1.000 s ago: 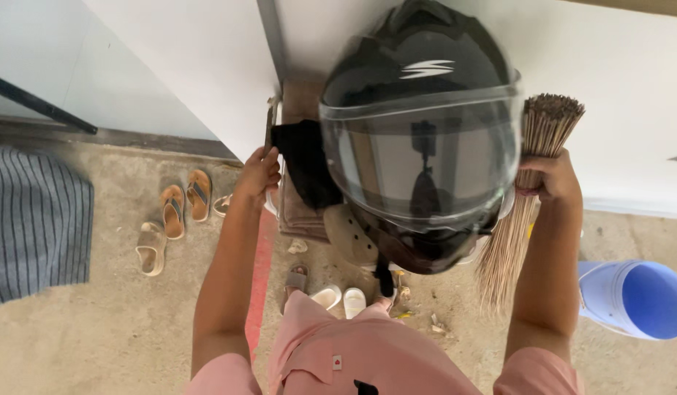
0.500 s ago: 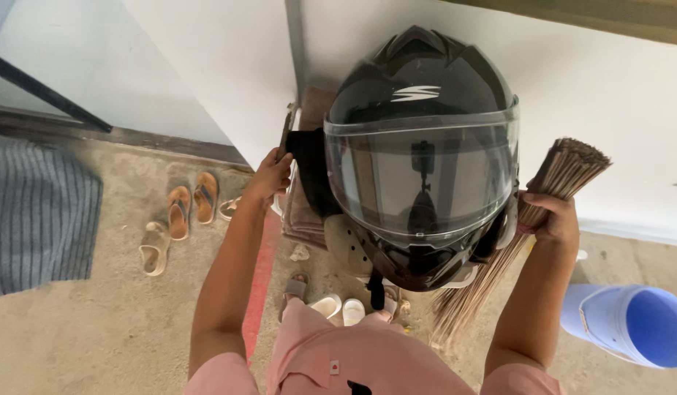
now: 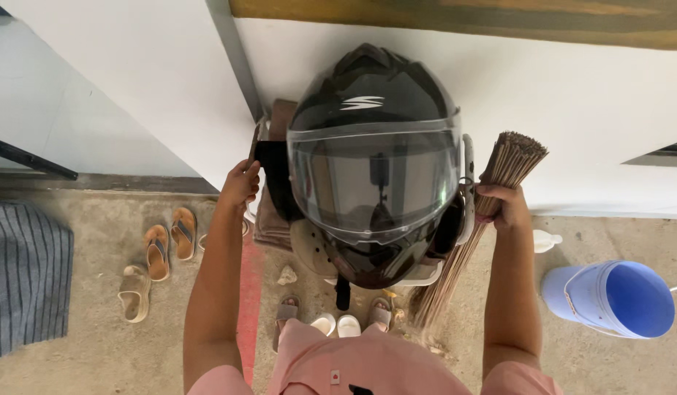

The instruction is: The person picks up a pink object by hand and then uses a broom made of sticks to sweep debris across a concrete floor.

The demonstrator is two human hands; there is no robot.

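With the glossy black full-face helmet (image 3: 371, 164) sitting atop the rack, the left hand (image 3: 240, 183) clasps the rack's edge beside it, while the right hand (image 3: 501, 205) on its other side is closed around a bundled stick broom (image 3: 477, 227), no sweeping begun.

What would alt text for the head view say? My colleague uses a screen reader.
A black helmet with a clear visor fills the centre; the left hand grips the stand's edge beside it, and the right hand holds a stick broom. Sandals and a blue bucket sit on the concrete floor.
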